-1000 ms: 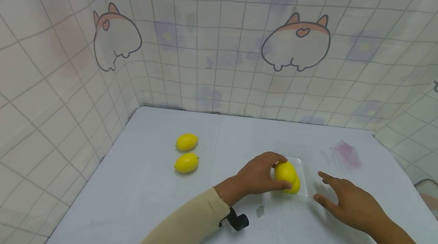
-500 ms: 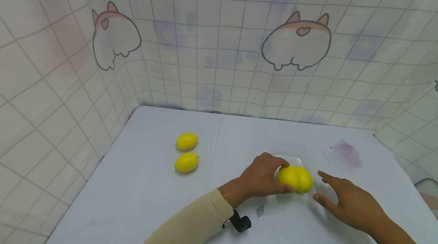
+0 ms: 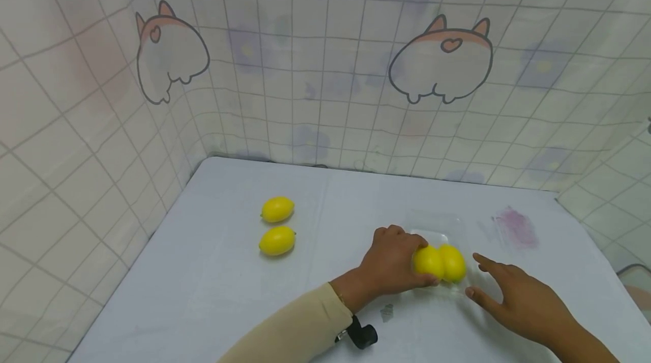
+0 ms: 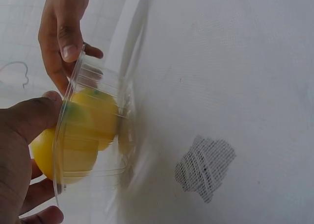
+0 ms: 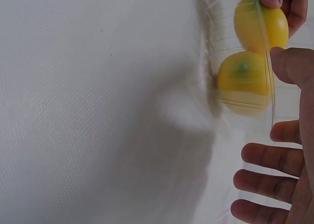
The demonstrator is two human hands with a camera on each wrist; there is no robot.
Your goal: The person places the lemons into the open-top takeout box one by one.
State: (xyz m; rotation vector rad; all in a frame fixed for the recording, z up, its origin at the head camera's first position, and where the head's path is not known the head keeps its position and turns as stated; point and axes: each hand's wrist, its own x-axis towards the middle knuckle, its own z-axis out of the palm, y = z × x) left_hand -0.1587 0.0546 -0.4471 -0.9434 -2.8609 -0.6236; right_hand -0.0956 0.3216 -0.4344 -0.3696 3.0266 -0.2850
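Note:
My left hand (image 3: 390, 261) grips a yellow lemon (image 3: 428, 263) between thumb and fingers, low inside a clear plastic container (image 4: 83, 72). A second lemon (image 3: 454, 264) lies in the container, right beside the held one. In the left wrist view, the gripped lemon (image 4: 73, 158) shows partly above the rim. My right hand (image 3: 529, 301) is at the container's right side with its fingers spread and relaxed. In the right wrist view, its thumb tip is right at the container's rim (image 5: 269, 62), and the second lemon (image 5: 243, 82) shows through the wall.
Two more lemons, a rear one (image 3: 277, 209) and a front one (image 3: 277, 241), lie on the left of the white table (image 3: 203, 295). A pink stain (image 3: 516, 228) marks the cover at right. A patterned curtain (image 3: 346, 69) stands behind the table.
My left hand has moved slightly right with its lemon, now lower in the container. The second lemon has shifted right and shows more fully. The right hand has stayed put.

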